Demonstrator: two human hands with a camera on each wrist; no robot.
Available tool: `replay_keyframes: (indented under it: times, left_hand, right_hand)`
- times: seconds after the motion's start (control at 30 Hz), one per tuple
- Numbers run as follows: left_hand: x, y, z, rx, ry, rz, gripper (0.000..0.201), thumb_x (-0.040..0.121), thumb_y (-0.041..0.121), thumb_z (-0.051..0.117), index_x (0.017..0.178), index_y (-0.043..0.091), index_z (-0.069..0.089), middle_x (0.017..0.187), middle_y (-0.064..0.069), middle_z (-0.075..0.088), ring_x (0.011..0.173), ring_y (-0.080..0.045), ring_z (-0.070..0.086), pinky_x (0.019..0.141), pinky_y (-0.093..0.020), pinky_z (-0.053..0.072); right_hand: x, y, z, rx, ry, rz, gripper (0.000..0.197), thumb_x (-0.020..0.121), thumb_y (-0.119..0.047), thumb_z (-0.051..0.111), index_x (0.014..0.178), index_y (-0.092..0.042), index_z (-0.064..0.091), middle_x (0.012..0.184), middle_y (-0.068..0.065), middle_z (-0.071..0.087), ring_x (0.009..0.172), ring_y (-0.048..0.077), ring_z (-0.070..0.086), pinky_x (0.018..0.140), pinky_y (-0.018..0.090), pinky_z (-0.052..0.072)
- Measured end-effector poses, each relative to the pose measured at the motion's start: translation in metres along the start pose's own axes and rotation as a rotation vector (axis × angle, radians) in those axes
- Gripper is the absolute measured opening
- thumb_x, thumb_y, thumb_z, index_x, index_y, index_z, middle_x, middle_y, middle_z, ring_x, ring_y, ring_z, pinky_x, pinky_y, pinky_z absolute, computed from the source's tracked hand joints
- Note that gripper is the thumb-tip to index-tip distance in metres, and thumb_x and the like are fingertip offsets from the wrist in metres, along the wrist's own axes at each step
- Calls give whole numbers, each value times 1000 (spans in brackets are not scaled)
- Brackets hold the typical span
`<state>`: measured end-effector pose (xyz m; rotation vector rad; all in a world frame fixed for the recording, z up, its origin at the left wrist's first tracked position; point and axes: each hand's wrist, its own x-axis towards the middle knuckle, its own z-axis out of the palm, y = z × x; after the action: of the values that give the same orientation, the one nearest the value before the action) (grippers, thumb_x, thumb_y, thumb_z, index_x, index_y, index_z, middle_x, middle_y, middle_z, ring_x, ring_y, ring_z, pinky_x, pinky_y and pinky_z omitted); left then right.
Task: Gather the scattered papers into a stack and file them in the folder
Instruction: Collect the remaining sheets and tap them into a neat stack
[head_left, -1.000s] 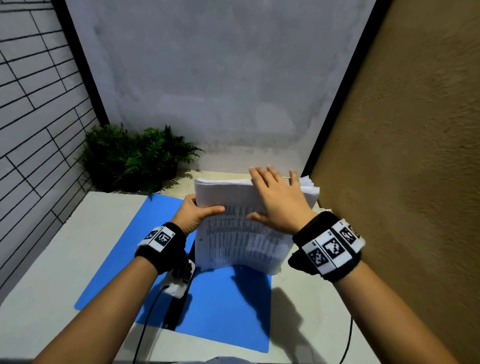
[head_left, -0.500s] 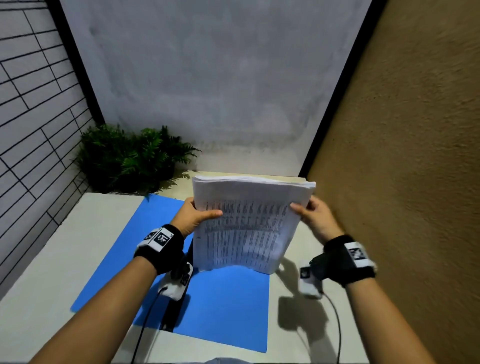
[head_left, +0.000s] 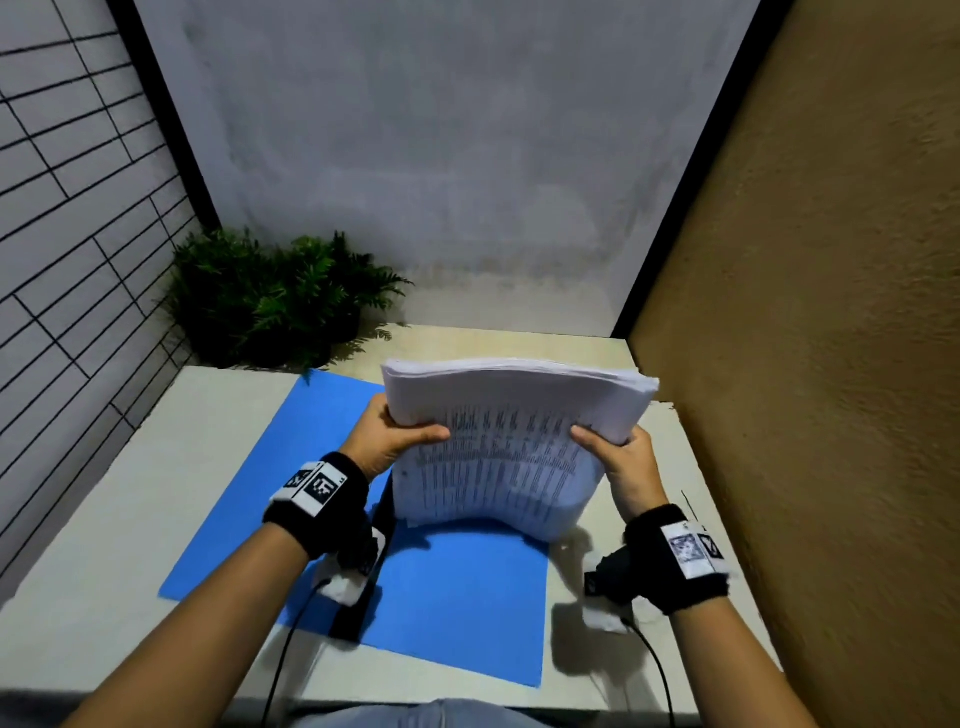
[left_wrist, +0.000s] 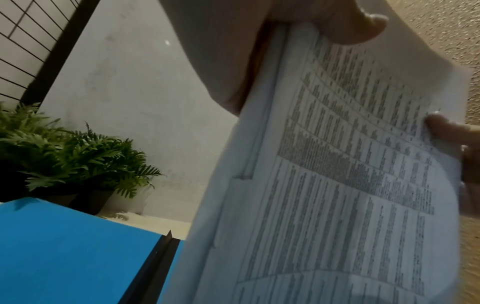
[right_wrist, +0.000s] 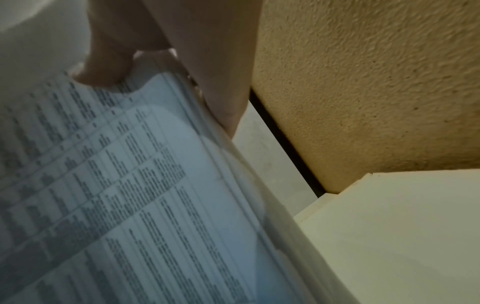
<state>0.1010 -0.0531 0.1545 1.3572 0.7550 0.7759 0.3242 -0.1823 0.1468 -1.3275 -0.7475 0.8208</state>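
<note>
A thick stack of printed papers (head_left: 504, 452) stands on edge, tilted toward me, its lower edge on the right half of the open blue folder (head_left: 457, 603). My left hand (head_left: 395, 436) grips the stack's left side, thumb on the printed front. Gripping the right side the same way is my right hand (head_left: 618, 457). The left wrist view shows the stack (left_wrist: 337, 185) close up, with the left thumb (left_wrist: 358, 26) on top and the folder's black spine (left_wrist: 155, 267) below. In the right wrist view the papers (right_wrist: 116, 185) bow outward beneath the right thumb (right_wrist: 103, 74).
The folder lies open on a pale table (head_left: 104, 571). A green potted plant (head_left: 270, 296) stands at the back left corner. A brown textured wall (head_left: 805, 364) runs close along the table's right edge, and a grey wall is behind.
My right hand left the stack's top front face, moved to its right edge and now grips it lower down. The left hand kept its hold. The stack shifted slightly right.
</note>
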Motion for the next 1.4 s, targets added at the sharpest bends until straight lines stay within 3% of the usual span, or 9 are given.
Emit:
replay_keyframes:
  times: [0.1, 0.27, 0.4, 0.5, 0.6, 0.83, 1.1, 1.23, 1.4]
  left_hand:
    - [6, 0, 5, 6, 39, -29, 87, 6, 60, 83, 84, 26, 60, 85, 7, 68, 85, -5, 62, 70, -16, 55]
    - [7, 8, 3, 7, 73, 9, 80, 10, 57, 84, 78, 21, 64, 66, 19, 73, 71, 6, 67, 61, -10, 53]
    - [0, -1, 0, 64, 0, -40, 85, 9, 59, 84, 82, 21, 62, 69, 15, 74, 72, 3, 68, 64, -13, 54]
    - [0, -11, -2, 81, 37, -138, 116, 4, 59, 83, 105, 10, 54, 97, 1, 67, 91, -13, 63, 85, -31, 52]
    - [-1, -15, -2, 41, 67, -156, 135, 4, 58, 84, 120, 1, 47, 115, -12, 62, 105, -26, 59, 98, -44, 47]
    - [-6, 10, 0, -8, 0, 36, 73, 11, 56, 85, 74, 24, 68, 67, 18, 74, 69, 5, 67, 61, -10, 53]
    - [1, 18, 5, -43, 33, 107, 79, 18, 55, 86, 85, 21, 63, 72, 18, 74, 72, 2, 68, 63, -13, 54]
    - [2, 18, 4, -63, 53, 110, 78, 14, 55, 85, 81, 22, 63, 69, 19, 74, 69, 4, 68, 60, -11, 53]
    - [1, 15, 0, -72, -7, 108, 70, 17, 56, 86, 77, 24, 71, 72, 15, 75, 71, 1, 68, 65, -15, 55]
  right_hand:
    - [2, -2, 6, 8, -27, -7, 27, 58, -13, 81, 80, -16, 65, 69, -9, 75, 73, 12, 69, 66, 20, 57]
    - [5, -12, 5, 55, -34, -75, 27, 69, 11, 68, 78, -14, 63, 64, -10, 73, 65, 2, 68, 64, 19, 58]
    - [0, -1, 0, 25, -99, -11, 50, 44, -33, 90, 84, -16, 64, 73, -7, 75, 73, 7, 70, 67, 21, 57]
    - [-1, 12, 2, -8, -82, 65, 67, 28, -51, 89, 82, -17, 69, 80, -4, 76, 81, 15, 71, 81, 35, 58]
    - [-3, 13, 6, -7, -47, 43, 59, 24, -52, 89, 71, -20, 74, 75, -5, 76, 77, 14, 71, 81, 38, 57]
    - [-6, -28, 6, 24, -87, -207, 48, 40, -26, 86, 82, -20, 66, 72, -14, 74, 69, -1, 67, 62, 15, 54]
    - [0, -34, 13, -35, -35, -202, 50, 42, -33, 87, 85, -19, 64, 74, -16, 74, 72, -1, 67, 68, 17, 55]
    - [0, -34, 13, -61, -1, -181, 19, 60, -5, 79, 69, -20, 73, 66, -14, 74, 66, 0, 68, 68, 19, 55]
    - [-4, -32, 4, 23, -17, -207, 60, 61, -4, 78, 114, -15, 53, 99, -4, 63, 80, -6, 64, 69, 11, 52]
